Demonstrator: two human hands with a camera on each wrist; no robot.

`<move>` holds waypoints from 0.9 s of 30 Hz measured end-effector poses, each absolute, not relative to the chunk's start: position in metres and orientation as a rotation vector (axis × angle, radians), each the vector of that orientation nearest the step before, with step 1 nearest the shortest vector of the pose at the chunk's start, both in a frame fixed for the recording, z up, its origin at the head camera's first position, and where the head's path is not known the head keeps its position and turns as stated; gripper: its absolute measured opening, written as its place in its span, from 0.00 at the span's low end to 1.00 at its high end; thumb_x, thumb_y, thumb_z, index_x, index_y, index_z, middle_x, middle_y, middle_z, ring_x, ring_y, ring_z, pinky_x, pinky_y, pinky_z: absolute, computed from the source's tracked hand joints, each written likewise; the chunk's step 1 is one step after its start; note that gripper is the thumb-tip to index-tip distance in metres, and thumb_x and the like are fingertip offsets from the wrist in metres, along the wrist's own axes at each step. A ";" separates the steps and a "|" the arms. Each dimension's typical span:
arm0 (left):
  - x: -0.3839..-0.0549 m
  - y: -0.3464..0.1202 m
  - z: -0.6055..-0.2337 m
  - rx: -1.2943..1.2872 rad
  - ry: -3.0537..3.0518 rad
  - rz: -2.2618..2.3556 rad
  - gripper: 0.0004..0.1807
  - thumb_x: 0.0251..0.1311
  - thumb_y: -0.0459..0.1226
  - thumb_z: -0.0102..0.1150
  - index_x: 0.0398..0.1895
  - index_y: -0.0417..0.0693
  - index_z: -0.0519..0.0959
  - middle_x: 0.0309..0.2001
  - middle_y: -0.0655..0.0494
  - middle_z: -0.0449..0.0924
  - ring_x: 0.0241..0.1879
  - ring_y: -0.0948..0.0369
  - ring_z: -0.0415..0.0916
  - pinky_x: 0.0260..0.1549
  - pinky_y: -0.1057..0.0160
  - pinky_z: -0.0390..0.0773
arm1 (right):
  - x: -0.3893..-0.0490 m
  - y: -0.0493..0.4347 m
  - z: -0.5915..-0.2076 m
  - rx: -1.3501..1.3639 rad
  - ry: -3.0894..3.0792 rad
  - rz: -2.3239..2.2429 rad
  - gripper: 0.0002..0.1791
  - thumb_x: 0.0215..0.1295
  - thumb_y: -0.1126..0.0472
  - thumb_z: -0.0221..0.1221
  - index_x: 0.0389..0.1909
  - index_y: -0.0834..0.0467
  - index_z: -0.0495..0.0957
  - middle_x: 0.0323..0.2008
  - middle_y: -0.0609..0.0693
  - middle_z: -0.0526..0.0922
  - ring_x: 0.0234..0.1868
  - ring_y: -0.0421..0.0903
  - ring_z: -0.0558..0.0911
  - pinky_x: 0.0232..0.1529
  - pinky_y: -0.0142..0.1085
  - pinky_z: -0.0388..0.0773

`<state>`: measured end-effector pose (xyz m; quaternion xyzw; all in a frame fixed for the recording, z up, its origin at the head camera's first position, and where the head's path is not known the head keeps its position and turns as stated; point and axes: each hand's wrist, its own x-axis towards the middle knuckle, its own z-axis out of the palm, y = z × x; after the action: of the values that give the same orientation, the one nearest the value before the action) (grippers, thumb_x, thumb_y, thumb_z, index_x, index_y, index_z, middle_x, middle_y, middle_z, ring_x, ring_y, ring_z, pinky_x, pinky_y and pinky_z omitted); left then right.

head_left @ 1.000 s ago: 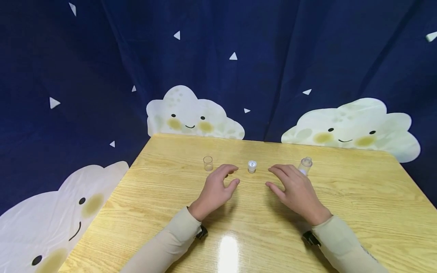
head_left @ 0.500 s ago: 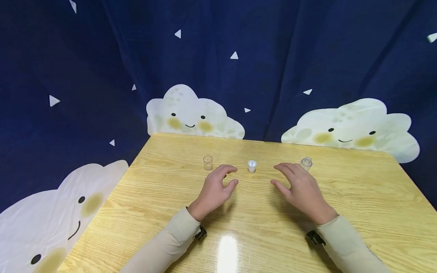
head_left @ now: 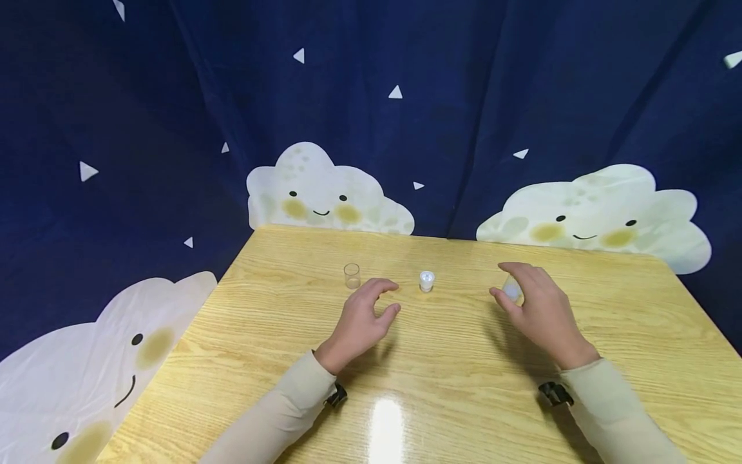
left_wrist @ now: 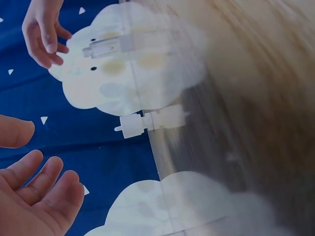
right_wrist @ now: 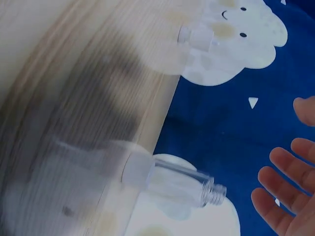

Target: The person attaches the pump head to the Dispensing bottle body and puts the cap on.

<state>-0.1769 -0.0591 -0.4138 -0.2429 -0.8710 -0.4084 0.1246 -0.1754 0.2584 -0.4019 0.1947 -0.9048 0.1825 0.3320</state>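
Note:
A clear bottle [right_wrist: 172, 181] with a threaded neck and white band stands on the table, partly hidden behind my right hand [head_left: 539, 309] in the head view. That hand's thumb and fingers are spread around the bottle's near side; the right wrist view shows the fingers [right_wrist: 280, 184] apart from it. My left hand [head_left: 359, 316] hovers over the table, fingers loosely bent, holding nothing. Between the hands, further back, stands a small white pump head [head_left: 426, 281], its nozzle showing in the left wrist view. A clear cylindrical cap [head_left: 351, 277] stands beyond my left fingers.
The wooden table [head_left: 429, 386] runs back to a dark blue curtain [head_left: 371, 77] printed with clouds and white triangles. The table's far edge lies a short way behind the small parts.
My right hand has moved right and slightly forward, so the bottle now shows between its thumb and fingers. My left hand, the pump head and the cap have barely moved.

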 end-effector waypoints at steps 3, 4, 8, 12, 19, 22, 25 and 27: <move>-0.178 -0.059 -0.414 -0.711 -2.534 -1.193 0.18 0.63 0.36 0.63 0.55 0.45 0.78 0.56 0.51 0.81 0.58 0.53 0.78 0.58 0.52 0.77 | -0.176 0.264 -0.400 0.463 -2.374 0.497 0.27 0.52 0.63 0.72 0.54 0.64 0.78 0.49 0.62 0.84 0.49 0.61 0.80 0.44 0.57 0.79; -0.178 -0.059 -0.414 -0.713 -2.533 -1.193 0.18 0.63 0.36 0.63 0.55 0.45 0.78 0.56 0.50 0.81 0.58 0.53 0.78 0.58 0.52 0.77 | -0.176 0.266 -0.399 0.448 -2.379 0.498 0.27 0.52 0.63 0.72 0.55 0.64 0.78 0.49 0.62 0.84 0.49 0.61 0.80 0.43 0.57 0.78; -0.178 -0.059 -0.415 -0.717 -2.536 -1.177 0.17 0.63 0.37 0.62 0.55 0.45 0.78 0.56 0.51 0.81 0.58 0.54 0.78 0.58 0.53 0.77 | -0.177 0.272 -0.396 0.387 -2.418 0.513 0.28 0.54 0.63 0.70 0.57 0.65 0.76 0.48 0.63 0.83 0.48 0.62 0.80 0.43 0.58 0.76; -0.176 -0.059 -0.415 -0.717 -2.558 -1.150 0.18 0.64 0.38 0.62 0.56 0.45 0.78 0.57 0.52 0.81 0.60 0.55 0.77 0.60 0.54 0.76 | -0.181 0.278 -0.395 0.317 -2.487 0.527 0.32 0.56 0.62 0.69 0.62 0.66 0.71 0.49 0.63 0.83 0.48 0.64 0.79 0.41 0.59 0.74; -0.173 -0.056 -0.414 -0.744 -2.584 -1.090 0.20 0.63 0.38 0.63 0.57 0.43 0.77 0.58 0.52 0.80 0.61 0.54 0.76 0.64 0.55 0.74 | -0.184 0.289 -0.400 0.260 -2.547 0.523 0.33 0.59 0.61 0.67 0.64 0.69 0.68 0.52 0.67 0.80 0.49 0.65 0.77 0.41 0.60 0.74; -0.173 -0.056 -0.415 -0.753 -2.581 -1.055 0.20 0.63 0.38 0.63 0.58 0.43 0.77 0.58 0.53 0.80 0.61 0.55 0.76 0.63 0.55 0.74 | -0.187 0.295 -0.403 0.237 -2.582 0.533 0.34 0.60 0.60 0.66 0.64 0.70 0.67 0.53 0.69 0.77 0.49 0.66 0.76 0.42 0.60 0.73; -0.174 -0.056 -0.416 -0.744 -2.583 -1.058 0.20 0.64 0.38 0.62 0.58 0.44 0.77 0.59 0.53 0.80 0.62 0.55 0.75 0.63 0.55 0.74 | -0.191 0.299 -0.406 0.204 -2.632 0.579 0.36 0.61 0.58 0.66 0.65 0.71 0.65 0.55 0.71 0.75 0.50 0.68 0.76 0.42 0.61 0.73; -0.175 -0.057 -0.417 -0.730 -2.590 -1.070 0.20 0.64 0.38 0.62 0.58 0.44 0.77 0.59 0.52 0.80 0.62 0.55 0.75 0.63 0.55 0.74 | -0.194 0.300 -0.408 0.189 -2.658 0.630 0.37 0.62 0.57 0.65 0.66 0.72 0.64 0.56 0.73 0.74 0.51 0.69 0.76 0.43 0.62 0.73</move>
<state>-0.1751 -0.0571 -0.4172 -0.2502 -0.8877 -0.3667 0.1225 -0.1942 0.2997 -0.4080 0.0678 -0.9511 0.2253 0.2002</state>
